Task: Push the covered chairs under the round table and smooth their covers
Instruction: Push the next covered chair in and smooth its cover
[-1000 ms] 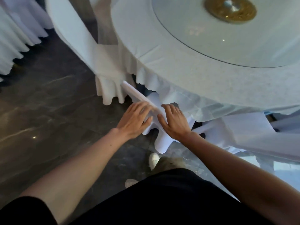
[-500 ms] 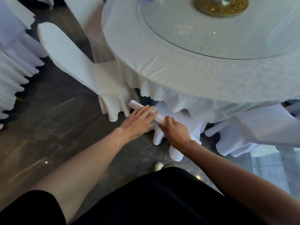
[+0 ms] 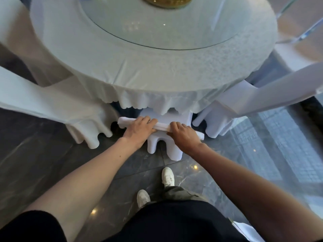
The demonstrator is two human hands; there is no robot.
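- White cloth wraps the covered chair, which stands tucked in at the near edge of the round table, its seat under the scalloped hem of the tablecloth.
- Its folded top edge runs sideways under both hands.
- The left hand lies over that edge, fingers across the top and thumb against the near side, pinching the fabric.
- The right hand is just beside it, fingers curled over the same edge and gripping it.
- A glass turntable with a gold centre sits on the table.
- Two more covered seats, the left neighbour and the right neighbour, flank the middle one.
- Dark polished stone floor lies below, with white shoes on it.
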